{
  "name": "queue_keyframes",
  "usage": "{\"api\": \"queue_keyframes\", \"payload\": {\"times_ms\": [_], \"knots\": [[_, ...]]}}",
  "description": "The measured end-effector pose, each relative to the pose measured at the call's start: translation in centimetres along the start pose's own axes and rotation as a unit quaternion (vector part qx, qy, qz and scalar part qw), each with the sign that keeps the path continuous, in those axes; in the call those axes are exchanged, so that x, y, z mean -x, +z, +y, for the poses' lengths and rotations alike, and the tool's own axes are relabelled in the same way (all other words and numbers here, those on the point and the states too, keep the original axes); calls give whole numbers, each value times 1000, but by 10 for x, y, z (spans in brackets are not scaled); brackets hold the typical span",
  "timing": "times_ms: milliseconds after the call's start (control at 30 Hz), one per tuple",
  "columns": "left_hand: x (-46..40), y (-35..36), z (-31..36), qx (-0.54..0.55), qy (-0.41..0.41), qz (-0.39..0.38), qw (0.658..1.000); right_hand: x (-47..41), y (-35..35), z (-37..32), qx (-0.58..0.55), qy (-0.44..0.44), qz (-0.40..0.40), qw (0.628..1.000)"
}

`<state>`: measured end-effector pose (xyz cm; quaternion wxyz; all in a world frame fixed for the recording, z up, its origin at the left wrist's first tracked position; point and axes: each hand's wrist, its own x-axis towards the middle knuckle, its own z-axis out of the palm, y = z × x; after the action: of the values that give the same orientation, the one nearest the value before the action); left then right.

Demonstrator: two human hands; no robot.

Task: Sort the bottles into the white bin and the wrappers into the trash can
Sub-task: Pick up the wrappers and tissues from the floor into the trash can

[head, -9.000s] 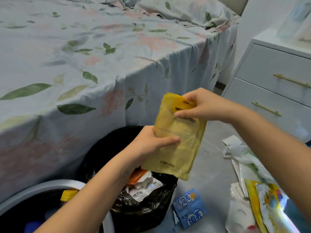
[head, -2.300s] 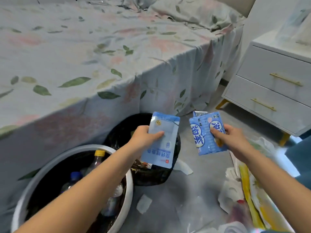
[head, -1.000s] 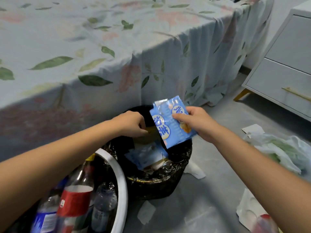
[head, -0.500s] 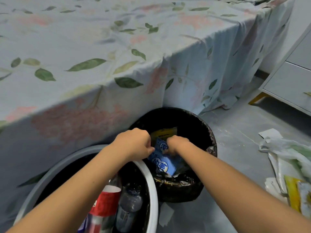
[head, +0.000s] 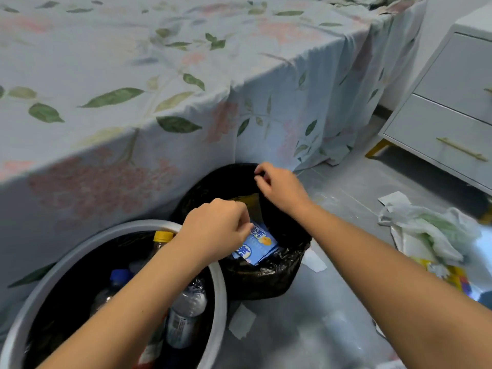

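Head view: blue wrapper (head: 257,245), white characters unreadable, is lying in trash can (head: 269,275). Left hand (head: 217,231) and right hand (head: 281,187) are hovering above, fingers loosely curled, holding nothing. Bottles (head: 186,312) are sitting in white bin (head: 219,286).

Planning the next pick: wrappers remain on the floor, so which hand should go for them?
Right, probably. The right hand holds nothing above the trash can, and the loose wrappers lie on its side. The left hand sits between the can and the white bin.

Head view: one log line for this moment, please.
blue snack wrapper: in black-lined trash can | left hand: curled above it | right hand: empty, over can
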<state>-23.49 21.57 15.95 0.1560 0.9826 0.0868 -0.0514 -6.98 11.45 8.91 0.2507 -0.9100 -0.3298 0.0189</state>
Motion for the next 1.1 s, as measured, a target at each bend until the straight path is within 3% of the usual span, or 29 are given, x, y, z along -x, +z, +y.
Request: {"api": "queue_keyframes", "payload": {"times_ms": [100,200,267,333,400,467,567,733,900,1100], "knots": [[13,-9,27,50,15,30,998,5,-41,30,-133,95,171,972],[35,-14,58,132,32,52,989,31,-64,76,-164,217,241,931],[50,-3,75,193,47,23,980,57,-60,115,-134,304,185,925],[59,22,89,228,52,-42,971,83,-44,152,-92,352,44,930],[63,57,97,237,39,-114,964,105,-21,172,-42,359,-119,925],[62,94,98,235,10,-178,955,120,8,184,-28,350,-197,915],[51,145,90,231,-28,-233,944,129,55,189,-49,331,-181,925],[25,206,72,165,-97,-243,951,126,118,182,-35,295,-96,950],[19,239,72,89,-128,-274,949,127,129,184,36,247,-105,963],[17,267,30,83,-211,-297,927,144,119,189,-10,291,-99,952]]}}
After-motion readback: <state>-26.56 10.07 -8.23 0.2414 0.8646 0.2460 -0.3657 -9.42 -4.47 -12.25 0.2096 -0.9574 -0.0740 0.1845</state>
